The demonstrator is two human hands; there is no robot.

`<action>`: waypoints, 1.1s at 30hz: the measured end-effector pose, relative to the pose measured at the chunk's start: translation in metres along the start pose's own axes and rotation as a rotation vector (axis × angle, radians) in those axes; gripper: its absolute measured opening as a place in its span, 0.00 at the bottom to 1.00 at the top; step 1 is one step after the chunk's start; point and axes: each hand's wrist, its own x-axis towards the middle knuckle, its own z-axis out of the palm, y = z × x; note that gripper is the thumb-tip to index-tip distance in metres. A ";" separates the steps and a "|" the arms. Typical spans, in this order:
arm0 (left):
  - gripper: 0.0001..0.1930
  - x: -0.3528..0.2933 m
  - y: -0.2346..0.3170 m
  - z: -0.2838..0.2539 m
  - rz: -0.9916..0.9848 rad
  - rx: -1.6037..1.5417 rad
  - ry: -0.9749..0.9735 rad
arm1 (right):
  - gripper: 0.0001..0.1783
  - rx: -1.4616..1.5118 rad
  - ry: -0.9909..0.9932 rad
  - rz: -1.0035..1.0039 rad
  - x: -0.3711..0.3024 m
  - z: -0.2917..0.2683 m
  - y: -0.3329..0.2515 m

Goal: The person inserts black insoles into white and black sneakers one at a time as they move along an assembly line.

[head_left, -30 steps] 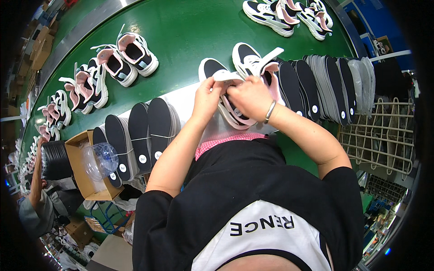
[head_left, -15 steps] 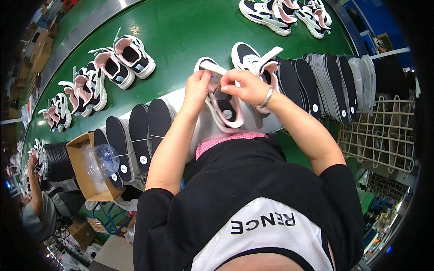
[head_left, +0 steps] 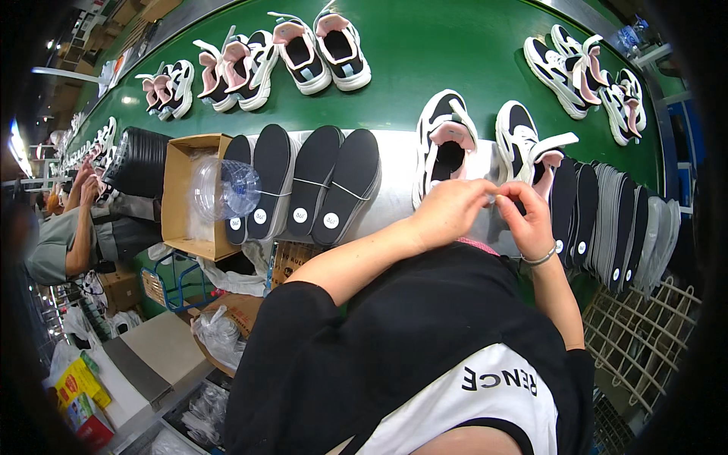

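My left hand [head_left: 457, 211] and my right hand [head_left: 527, 221] meet fingertip to fingertip just in front of my body. Both are closed in a pinch, and whatever sits between the fingers is too small to make out. Right beyond the left hand stands a black and white sneaker [head_left: 425, 140] with pink lining, its strap raised and its heel partly hidden by that hand. A matching sneaker [head_left: 518, 129] is beside it, just beyond the right hand, with its white strap sticking out to the right. Neither shoe is visibly gripped.
Bundled black insoles [head_left: 312, 174] lie left of the sneakers, with further insole stacks [head_left: 607, 216] at right. A cardboard box [head_left: 182, 197] holds clear plastic pieces. More sneakers [head_left: 341, 53] line the green table [head_left: 432, 45]. A wire rack [head_left: 633, 341] is at lower right; another person [head_left: 64, 235] works far left.
Both hands have left the sneaker's opening and come together nearer my body. That sneaker, tilted between them before, now stands beside its mate. The view has shifted toward the left.
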 end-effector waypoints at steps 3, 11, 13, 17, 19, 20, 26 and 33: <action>0.08 -0.012 0.008 -0.040 -0.186 -0.099 0.150 | 0.05 -0.192 0.153 -0.101 -0.002 -0.009 0.010; 0.10 -0.111 0.006 -0.207 -0.606 1.108 1.078 | 0.10 -0.728 -0.207 -0.389 0.001 -0.017 0.002; 0.13 -0.125 -0.002 -0.203 -0.610 1.754 1.090 | 0.11 -0.770 -0.317 -0.536 0.012 0.001 -0.007; 0.16 -0.107 -0.004 -0.186 -0.227 1.302 1.049 | 0.12 -0.954 -0.547 -0.597 0.041 0.035 -0.004; 0.14 -0.071 -0.009 -0.139 -0.173 0.342 0.955 | 0.11 -1.130 -0.732 -0.471 0.065 0.046 0.003; 0.13 -0.053 -0.008 -0.110 -0.258 0.071 0.821 | 0.11 -1.216 -0.825 -0.401 0.074 0.051 0.006; 0.21 -0.007 -0.065 -0.002 -0.458 0.035 0.385 | 0.12 -1.369 -0.923 -0.240 0.089 0.069 0.010; 0.12 0.005 -0.086 0.008 -0.143 0.555 0.394 | 0.14 -1.484 -0.967 -0.168 0.101 0.072 0.011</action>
